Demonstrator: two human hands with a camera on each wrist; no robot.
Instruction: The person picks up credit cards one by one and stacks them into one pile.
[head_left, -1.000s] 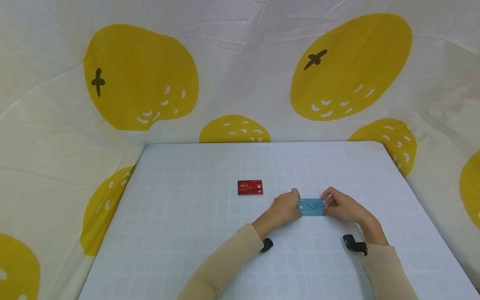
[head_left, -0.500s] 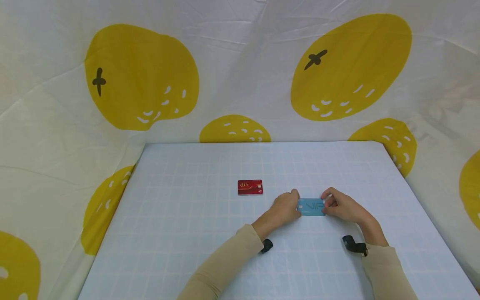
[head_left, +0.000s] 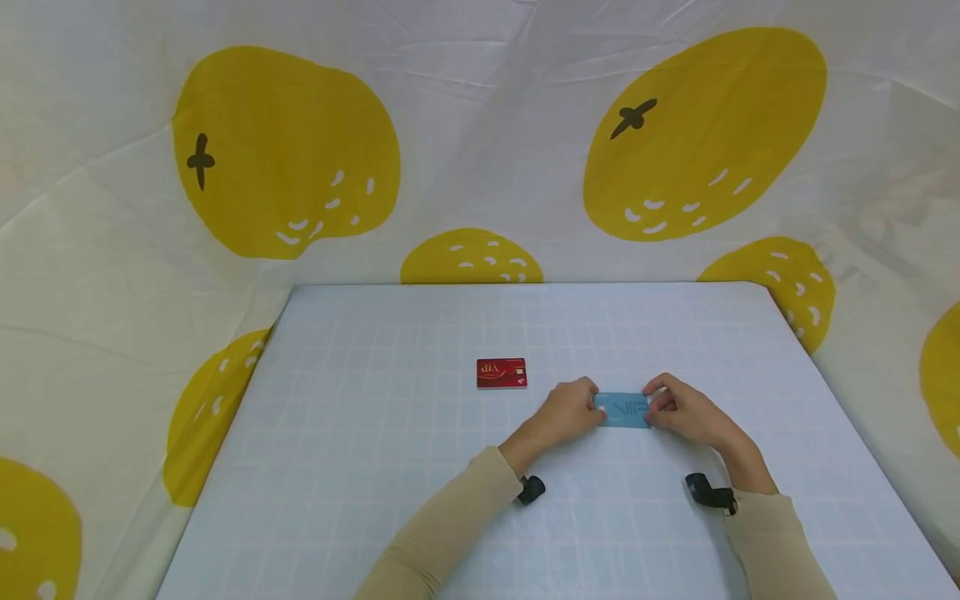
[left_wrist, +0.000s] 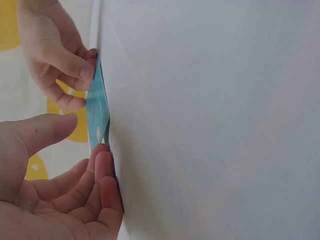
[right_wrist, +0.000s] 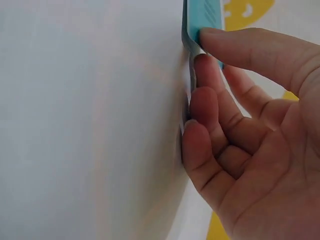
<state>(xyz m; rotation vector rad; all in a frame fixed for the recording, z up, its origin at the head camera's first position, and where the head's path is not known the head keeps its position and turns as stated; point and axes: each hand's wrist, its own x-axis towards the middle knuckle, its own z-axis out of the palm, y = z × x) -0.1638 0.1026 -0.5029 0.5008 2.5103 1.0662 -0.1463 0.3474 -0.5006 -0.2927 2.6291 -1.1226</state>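
Note:
A teal card [head_left: 626,410] with "VIP" on it lies at the table's right half, between the two hands. The right hand [head_left: 688,412] pinches its right end. In the right wrist view the right thumb [right_wrist: 235,45] touches the card's surface, the other fingers curled below. The left hand [head_left: 564,411] is at the card's left end. In the left wrist view its fingertips [left_wrist: 103,157] touch that end, low against the table, while the thumb [left_wrist: 62,126] stands apart from the card. A red VIP card [head_left: 502,373] lies flat, left of and beyond the hands.
The table [head_left: 360,467] wears a pale checked cloth. Behind and beside it hangs a white fabric [head_left: 495,150] printed with large yellow fruits. A black wrist device sits on each arm, by beige sleeves.
The teal card has shifted very slightly away from the person. A left digit now overlaps the card's left side. The right hand and the red card stay nearly still.

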